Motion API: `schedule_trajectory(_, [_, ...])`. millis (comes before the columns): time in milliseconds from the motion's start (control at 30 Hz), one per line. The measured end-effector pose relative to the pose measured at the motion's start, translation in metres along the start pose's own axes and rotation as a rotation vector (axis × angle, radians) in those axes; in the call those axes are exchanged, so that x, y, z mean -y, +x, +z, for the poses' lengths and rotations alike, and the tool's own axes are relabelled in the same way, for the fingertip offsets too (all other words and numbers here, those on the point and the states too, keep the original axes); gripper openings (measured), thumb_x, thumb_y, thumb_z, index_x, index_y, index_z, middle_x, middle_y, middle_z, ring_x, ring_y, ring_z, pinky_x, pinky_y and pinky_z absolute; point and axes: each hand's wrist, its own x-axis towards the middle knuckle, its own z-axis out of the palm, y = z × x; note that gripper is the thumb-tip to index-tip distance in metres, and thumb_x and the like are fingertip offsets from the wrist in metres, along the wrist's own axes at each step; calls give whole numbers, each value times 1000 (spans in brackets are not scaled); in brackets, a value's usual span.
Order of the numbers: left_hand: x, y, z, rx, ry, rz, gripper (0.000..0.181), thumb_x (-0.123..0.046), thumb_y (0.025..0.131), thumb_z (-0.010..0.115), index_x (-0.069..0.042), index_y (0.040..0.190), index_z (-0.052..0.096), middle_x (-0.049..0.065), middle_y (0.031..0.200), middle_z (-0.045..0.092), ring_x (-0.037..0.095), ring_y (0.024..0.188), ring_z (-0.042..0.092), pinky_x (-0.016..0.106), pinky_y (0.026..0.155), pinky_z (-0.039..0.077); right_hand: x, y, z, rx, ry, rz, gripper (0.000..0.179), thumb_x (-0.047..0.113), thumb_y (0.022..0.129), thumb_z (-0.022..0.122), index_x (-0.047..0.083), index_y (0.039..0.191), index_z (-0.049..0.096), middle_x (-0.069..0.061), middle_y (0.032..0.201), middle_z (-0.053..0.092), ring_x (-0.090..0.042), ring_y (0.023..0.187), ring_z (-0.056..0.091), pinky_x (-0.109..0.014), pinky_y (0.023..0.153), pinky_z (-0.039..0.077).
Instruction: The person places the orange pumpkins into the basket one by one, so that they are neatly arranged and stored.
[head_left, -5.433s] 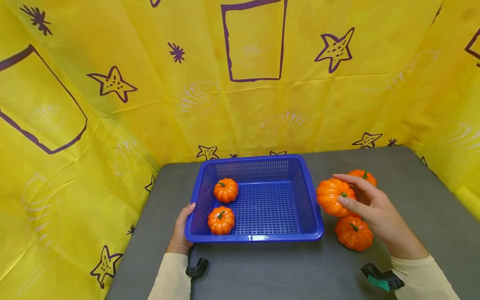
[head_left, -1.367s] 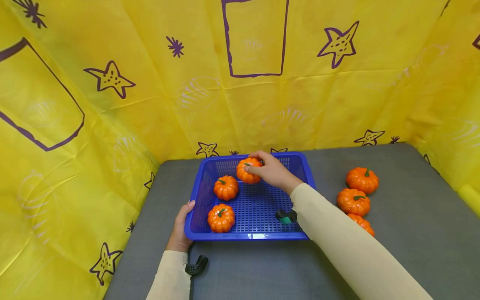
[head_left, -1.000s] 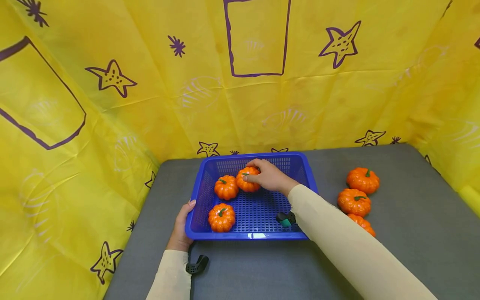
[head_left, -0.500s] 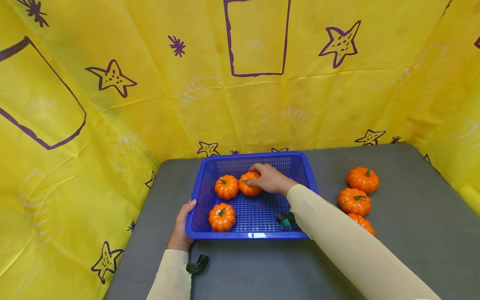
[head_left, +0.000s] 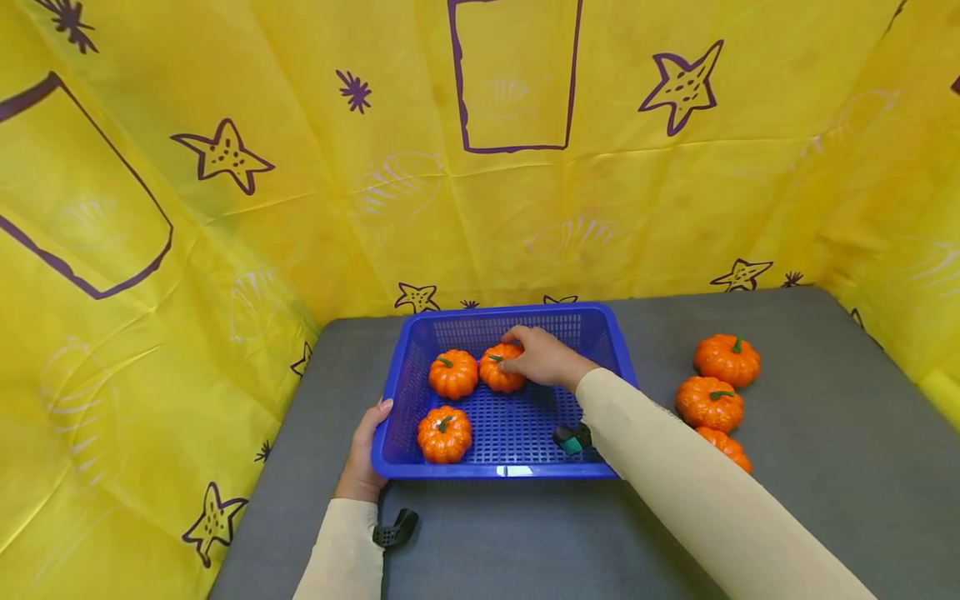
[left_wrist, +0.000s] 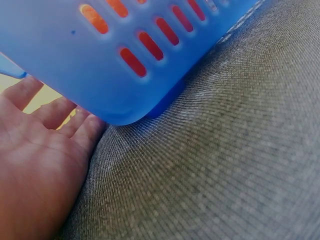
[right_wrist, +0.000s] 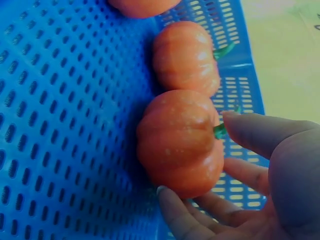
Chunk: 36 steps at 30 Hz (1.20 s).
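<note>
A blue plastic basket [head_left: 510, 472] with slotted walls stands on the grey table. My left hand [head_left: 365, 454] holds its left side, thumb at the rim; the left wrist view has the fingers [left_wrist: 55, 112] against the outer wall. Inside the basket my right hand [head_left: 543, 357] grips a small orange pumpkin [head_left: 495, 375] with a green stem. In the right wrist view, the thumb is by the stem of this pumpkin [right_wrist: 180, 145] and the fingertips are at its lower side. Left of it sits a second pumpkin [head_left: 453, 374], and nearer the front a third pumpkin [head_left: 444, 434].
Right of the basket, a row of pumpkins lies on the table: a back one [head_left: 727, 361], a middle one [head_left: 708, 404] and a front one [head_left: 726, 448] partly hidden by the right sleeve. A yellow patterned cloth [head_left: 510, 225] stands behind and at both sides.
My right hand has carried a pumpkin from the table's right side into the basket and lowered it beside the back pumpkin, then shifted it slightly right. My left hand has stayed on the basket.
</note>
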Motion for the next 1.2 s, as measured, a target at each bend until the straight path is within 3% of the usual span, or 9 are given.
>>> schedule_trajectory(233, [0,0,0,-7,4,-8,72,-42,106,43,-5,166,29,11,133,62,21,109,66,37,90,57,0,-2,-6,-9,88,12,54,25,104,75,1,149,58,-22,143,61,-39,129,58,-53,107,50])
schedule_trajectory(667, [-1,-1,0,-5,6,-11,72,-43,107,43,-6,167,27,11,135,61,21,111,65,38,92,57,1,-8,-14,-71,279,-5,57,32,106,72,9,154,55,-20,145,58,-40,134,54,-59,109,46])
schedule_trajectory(900, [0,-1,0,-6,-3,-1,71,-43,107,44,-6,165,30,10,133,62,21,110,65,38,92,57,6,-14,-23,-62,459,0,63,36,106,73,11,158,50,-16,146,54,-35,128,59,-55,106,51])
schedule_trajectory(1200, [1,-1,0,-16,-6,3,71,-43,106,45,-4,164,32,10,130,65,20,107,67,37,90,58,8,-22,-35,-102,690,-53,63,54,109,62,16,157,50,-19,156,52,-43,138,54,-62,111,45])
